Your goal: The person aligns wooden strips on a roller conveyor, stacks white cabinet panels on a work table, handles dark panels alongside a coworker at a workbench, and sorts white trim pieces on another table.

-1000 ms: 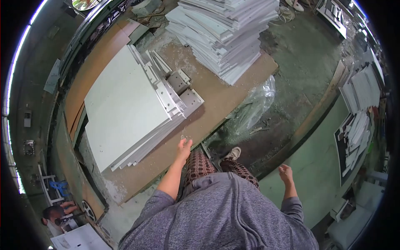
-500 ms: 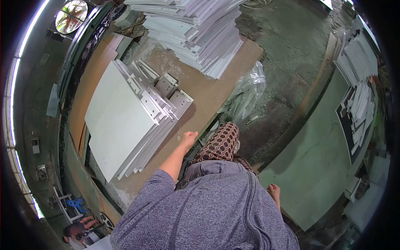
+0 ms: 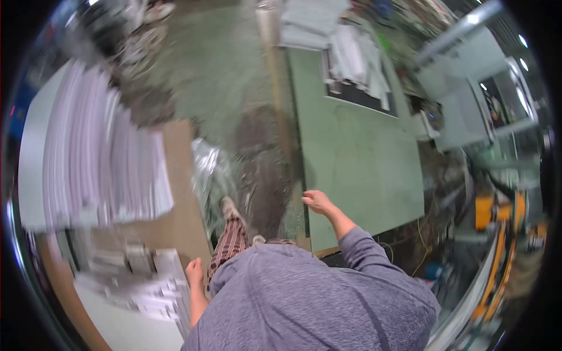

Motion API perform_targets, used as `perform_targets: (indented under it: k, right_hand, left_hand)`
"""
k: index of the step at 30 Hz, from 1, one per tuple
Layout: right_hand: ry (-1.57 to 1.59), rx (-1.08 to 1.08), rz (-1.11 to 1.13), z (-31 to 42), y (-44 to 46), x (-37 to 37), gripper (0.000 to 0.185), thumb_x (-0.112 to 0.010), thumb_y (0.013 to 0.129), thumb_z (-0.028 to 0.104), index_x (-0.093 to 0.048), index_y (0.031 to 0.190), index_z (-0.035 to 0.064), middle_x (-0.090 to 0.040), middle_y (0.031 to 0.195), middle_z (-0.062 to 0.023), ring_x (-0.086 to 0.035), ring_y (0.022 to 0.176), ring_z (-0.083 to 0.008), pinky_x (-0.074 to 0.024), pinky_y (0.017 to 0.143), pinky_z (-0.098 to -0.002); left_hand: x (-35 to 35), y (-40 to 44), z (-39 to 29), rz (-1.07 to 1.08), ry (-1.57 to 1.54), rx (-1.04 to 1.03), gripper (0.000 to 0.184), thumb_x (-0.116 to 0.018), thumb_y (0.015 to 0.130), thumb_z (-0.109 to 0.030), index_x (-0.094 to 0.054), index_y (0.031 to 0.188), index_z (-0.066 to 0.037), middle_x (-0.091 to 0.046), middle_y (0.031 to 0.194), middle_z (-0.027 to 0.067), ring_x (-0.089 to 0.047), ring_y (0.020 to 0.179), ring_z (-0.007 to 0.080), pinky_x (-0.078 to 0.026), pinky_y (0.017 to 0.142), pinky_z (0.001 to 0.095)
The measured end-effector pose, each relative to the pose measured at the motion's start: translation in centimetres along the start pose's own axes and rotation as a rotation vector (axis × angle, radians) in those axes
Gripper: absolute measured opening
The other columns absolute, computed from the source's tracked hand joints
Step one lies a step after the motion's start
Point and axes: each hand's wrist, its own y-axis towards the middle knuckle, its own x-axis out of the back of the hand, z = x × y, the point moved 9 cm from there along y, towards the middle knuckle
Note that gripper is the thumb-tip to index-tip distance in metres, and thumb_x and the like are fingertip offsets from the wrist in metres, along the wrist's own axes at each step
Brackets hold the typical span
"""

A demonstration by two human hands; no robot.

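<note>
My left hand [image 3: 195, 271] hangs low with its fingers curled closed, and nothing shows in it. It is nearest to a stack of white panels with small drilled pieces on top [image 3: 132, 298]. In front of my body, my right hand [image 3: 317, 201] is also closed with nothing visible in it. That hand appears over the near edge of a large green board [image 3: 363, 158]; whether it touches the board I cannot tell. A tall stack of white panels [image 3: 105, 146] stands on a brown board [image 3: 178, 152] at the left, blurred by motion.
Clear plastic sheeting [image 3: 211, 169] lies on the floor beside my feet. White strips [image 3: 354, 58] rest on a dark panel at the green board's far end. Orange-framed machinery [image 3: 497, 228] stands at the right, with a yellow cable [image 3: 421, 245] near it.
My view and body have turned right, so the panel stacks now sit at the left and the green board is ahead. My right arm has swung forward, my left arm back.
</note>
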Motion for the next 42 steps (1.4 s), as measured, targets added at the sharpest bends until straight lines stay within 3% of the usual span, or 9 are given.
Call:
perform_targets:
  k: [6,12,18,24,27,29,33,38,42]
  right_hand:
    - [0.21,0.053,-0.181,7.2,5.3,4.1,0.043,-0.054,0.083,0.03,-0.054,0.116,0.002,-0.058,0.112,-0.0186,-0.054,0.106,-0.033,-0.0429,0.09,-0.0374]
    - [0.138,-0.092,-0.217,1.6,6.1,1.3,0.041,-0.054,0.079,0.031,-0.058,0.109,0.003,-0.06,0.104,-0.0198,-0.058,0.097,-0.0351,-0.0461,0.084,-0.0391]
    - [0.128,-0.577,-0.063,-12.2,2.9,-3.3,0.039,-0.055,0.075,0.034,-0.064,0.1,0.0055,-0.06,0.105,-0.0198,-0.056,0.099,-0.036,-0.0455,0.086,-0.0407]
    - [0.041,-0.49,-0.019,-15.2,13.6,6.1,0.038,-0.053,0.075,0.033,-0.065,0.095,0.0024,-0.06,0.103,-0.0214,-0.056,0.097,-0.0376,-0.0456,0.084,-0.0423]
    - [0.031,-0.225,-0.344,-10.6,21.6,19.7,0.035,-0.051,0.077,0.032,-0.063,0.092,0.0027,-0.061,0.096,-0.0222,-0.057,0.09,-0.0391,-0.0463,0.078,-0.0452]
    - [0.089,-0.113,-0.446,-6.8,26.5,28.5,0.027,-0.051,0.079,0.029,-0.06,0.085,0.0041,-0.06,0.088,-0.0215,-0.057,0.084,-0.039,-0.0456,0.07,-0.0458]
    - [0.16,-0.003,-0.578,-0.9,33.1,39.1,0.036,-0.055,0.081,0.029,-0.06,0.102,0.001,-0.061,0.102,-0.0189,-0.059,0.095,-0.0335,-0.0472,0.081,-0.0382]
    - [0.156,0.038,-0.378,3.8,38.0,37.9,0.038,-0.056,0.081,0.03,-0.059,0.107,0.0015,-0.061,0.104,-0.0184,-0.059,0.097,-0.0311,-0.0466,0.084,-0.0367]
    - [0.074,-0.044,0.011,2.2,41.3,31.3,0.039,-0.054,0.081,0.033,-0.059,0.108,0.0042,-0.061,0.102,-0.0203,-0.058,0.095,-0.0342,-0.0464,0.082,-0.0401]
  left_hand:
    - [3.2,3.6,-26.5,-0.085,0.061,-0.688,0.042,-0.059,0.083,-0.023,-0.054,0.112,0.006,-0.062,0.097,0.013,-0.057,0.086,0.0206,-0.044,0.081,0.0318]
    - [9.2,-6.1,-55.4,-0.851,0.617,-1.462,0.046,-0.059,0.085,-0.027,-0.052,0.118,0.003,-0.048,0.126,0.0195,-0.045,0.118,0.0323,-0.032,0.101,0.0405]
    - [20.3,-0.1,-65.9,-1.441,1.165,-0.534,0.064,-0.041,0.086,-0.057,-0.044,0.129,-0.01,-0.045,0.133,0.0067,-0.042,0.121,0.0266,-0.024,0.102,0.0519]
    - [19.7,4.9,-65.1,-1.176,1.113,-0.097,0.059,-0.039,0.086,-0.055,-0.05,0.124,-0.012,-0.05,0.128,0.0064,-0.045,0.118,0.0275,-0.025,0.099,0.0561]
    - [15.7,5.6,-68.1,-1.034,0.901,-0.375,0.046,-0.045,0.088,-0.044,-0.059,0.111,-0.007,-0.059,0.112,0.0105,-0.055,0.103,0.0285,-0.035,0.092,0.0502]
    - [10.2,6.5,-71.1,-0.714,0.555,-1.047,0.038,-0.049,0.09,-0.035,-0.062,0.102,-0.001,-0.064,0.092,0.0109,-0.059,0.088,0.025,-0.043,0.082,0.0427]
    - [-7.6,-3.4,-80.1,0.194,-0.099,-1.116,0.044,-0.047,0.091,-0.041,-0.06,0.106,-0.001,-0.058,0.073,0.0053,-0.058,0.073,0.0151,-0.044,0.084,0.0345]
    - [-16.8,-18.9,-90.3,0.744,-0.311,-1.78,0.059,-0.052,0.084,-0.052,-0.053,0.117,-0.002,-0.054,0.062,0.0036,-0.057,0.054,0.0144,-0.046,0.072,0.0331]
    - [-22.2,-26.0,-96.7,1.488,-0.16,-1.811,0.047,-0.053,0.086,-0.043,-0.051,0.124,-0.016,-0.058,0.071,0.0077,-0.058,0.059,0.0169,-0.05,0.071,0.0356]
